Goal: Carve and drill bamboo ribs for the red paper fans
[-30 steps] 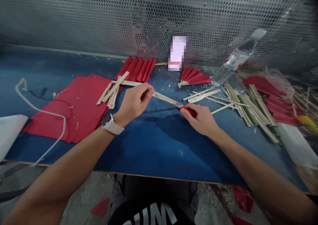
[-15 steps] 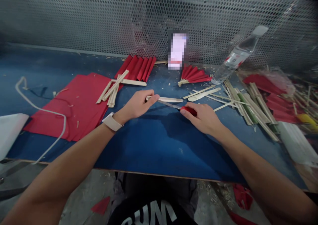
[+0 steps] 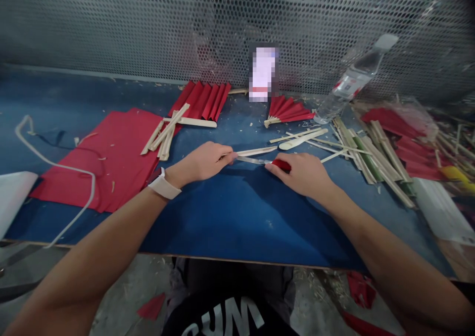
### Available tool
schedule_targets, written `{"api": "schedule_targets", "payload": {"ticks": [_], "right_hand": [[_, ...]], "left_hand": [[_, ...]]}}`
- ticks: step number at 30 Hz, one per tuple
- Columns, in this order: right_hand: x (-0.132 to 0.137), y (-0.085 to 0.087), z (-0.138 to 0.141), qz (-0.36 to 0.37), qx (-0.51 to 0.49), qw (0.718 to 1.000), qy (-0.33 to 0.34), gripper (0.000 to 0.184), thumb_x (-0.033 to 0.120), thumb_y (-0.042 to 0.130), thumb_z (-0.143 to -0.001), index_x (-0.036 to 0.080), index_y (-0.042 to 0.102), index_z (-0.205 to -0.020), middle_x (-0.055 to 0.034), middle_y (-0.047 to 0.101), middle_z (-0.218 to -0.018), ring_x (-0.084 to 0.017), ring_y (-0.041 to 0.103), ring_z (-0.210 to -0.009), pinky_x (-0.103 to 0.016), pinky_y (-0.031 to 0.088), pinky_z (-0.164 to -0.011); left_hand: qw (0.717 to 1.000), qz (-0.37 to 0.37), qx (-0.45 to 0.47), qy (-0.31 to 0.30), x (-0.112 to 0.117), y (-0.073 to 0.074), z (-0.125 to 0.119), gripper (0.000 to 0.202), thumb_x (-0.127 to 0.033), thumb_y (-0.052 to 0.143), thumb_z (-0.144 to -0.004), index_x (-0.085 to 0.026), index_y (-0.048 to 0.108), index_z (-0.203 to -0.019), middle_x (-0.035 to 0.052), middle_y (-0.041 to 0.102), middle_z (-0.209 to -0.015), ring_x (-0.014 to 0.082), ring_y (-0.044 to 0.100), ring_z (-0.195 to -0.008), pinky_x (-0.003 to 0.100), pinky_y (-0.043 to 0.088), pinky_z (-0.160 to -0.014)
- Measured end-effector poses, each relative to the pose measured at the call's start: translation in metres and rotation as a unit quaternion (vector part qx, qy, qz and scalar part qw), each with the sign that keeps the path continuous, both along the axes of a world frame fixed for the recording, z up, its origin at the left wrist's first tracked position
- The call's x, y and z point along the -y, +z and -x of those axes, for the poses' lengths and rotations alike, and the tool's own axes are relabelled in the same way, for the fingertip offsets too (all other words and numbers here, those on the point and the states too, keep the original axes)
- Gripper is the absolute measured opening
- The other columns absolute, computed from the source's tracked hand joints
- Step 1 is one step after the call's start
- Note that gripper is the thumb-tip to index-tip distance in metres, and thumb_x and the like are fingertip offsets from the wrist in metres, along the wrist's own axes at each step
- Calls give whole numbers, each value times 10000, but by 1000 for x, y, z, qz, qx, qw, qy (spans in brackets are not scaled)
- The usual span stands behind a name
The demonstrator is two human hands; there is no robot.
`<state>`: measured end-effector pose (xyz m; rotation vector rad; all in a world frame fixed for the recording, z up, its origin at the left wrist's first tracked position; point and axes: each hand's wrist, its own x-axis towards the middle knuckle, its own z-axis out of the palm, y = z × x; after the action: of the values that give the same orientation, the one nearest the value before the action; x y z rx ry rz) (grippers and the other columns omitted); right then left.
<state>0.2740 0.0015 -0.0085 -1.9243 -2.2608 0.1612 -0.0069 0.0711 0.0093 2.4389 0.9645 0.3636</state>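
**Here, blade against slat on the blue table**

Low on the blue table (image 3: 230,212), the left hand (image 3: 202,162) pinches the near end of a bamboo slat (image 3: 258,151), which lies almost flat, its long axis running left to right (the far tip slightly raised toward the back). The right hand (image 3: 306,175) is closed around a red-handled knife (image 3: 281,165), its blade (image 3: 252,160) pointing left along the slat toward the left fingertips. Red paper sheets (image 3: 111,153) lie farther left.

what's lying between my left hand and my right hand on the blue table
In the head view, the left hand and right hand are joined by the blade of the knife and, just behind it, the bamboo slat, with blue table beneath.
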Motion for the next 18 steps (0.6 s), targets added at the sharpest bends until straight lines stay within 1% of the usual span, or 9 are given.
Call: {"api": "schedule_targets", "payload": {"ticks": [3,5,6,10,12,15,18], "right_hand": [[1,2,2,8,18,1000,-12,630,780,472,-977,202,697,-861,-68,705,-848,-139,469,-676,-285,166,-657],[2,5,5,15,30,999,-19,634,783,467,-978,203,698,-869,-65,707,-860,-145,496,-708,-285,167,-666],[3,6,6,20,37,999,-21,629,774,460,-985,204,701,-875,-64,706,-858,-146,505,-718,-284,167,-669],[5,11,9,36,62,997,-36,605,751,446,-1001,215,707,-900,-58,706,-863,-148,525,-741,-279,166,-673],[5,13,10,38,71,996,-48,624,769,434,-995,215,704,-896,-61,706,-866,-148,524,-738,-281,158,-670],[5,13,12,41,80,995,-51,660,785,416,-990,198,688,-864,-69,699,-852,-144,507,-713,-284,149,-669],[6,12,14,47,90,993,-58,683,800,393,-988,194,674,-844,-73,693,-834,-149,504,-705,-285,150,-671]], "left_hand": [[999,-7,-46,-2,2,0,-1,321,-380,445,-1080,-214,703,-986,35,708,-784,190,590,-649,311,349,-653],[997,-8,-83,0,3,3,-2,316,-380,419,-1095,-204,682,-1109,41,714,-820,201,601,-657,317,345,-646],[995,-6,-100,-1,4,5,-2,325,-375,398,-1102,-197,669,-1129,46,714,-833,207,609,-666,321,348,-648],[989,-12,-148,-17,9,10,-1,348,-344,316,-1121,-181,623,-1096,76,717,-901,231,652,-760,332,363,-678],[984,-21,-175,-12,13,11,-2,328,-325,297,-1118,-176,589,-1119,84,711,-893,236,646,-748,337,344,-655],[972,-34,-232,17,19,11,-7,292,-300,301,-1103,-169,562,-1106,85,685,-813,238,605,-664,348,278,-597],[963,-42,-259,56,25,11,-13,295,-297,303,-1098,-172,570,-1081,83,670,-770,232,581,-614,350,244,-572]]}}
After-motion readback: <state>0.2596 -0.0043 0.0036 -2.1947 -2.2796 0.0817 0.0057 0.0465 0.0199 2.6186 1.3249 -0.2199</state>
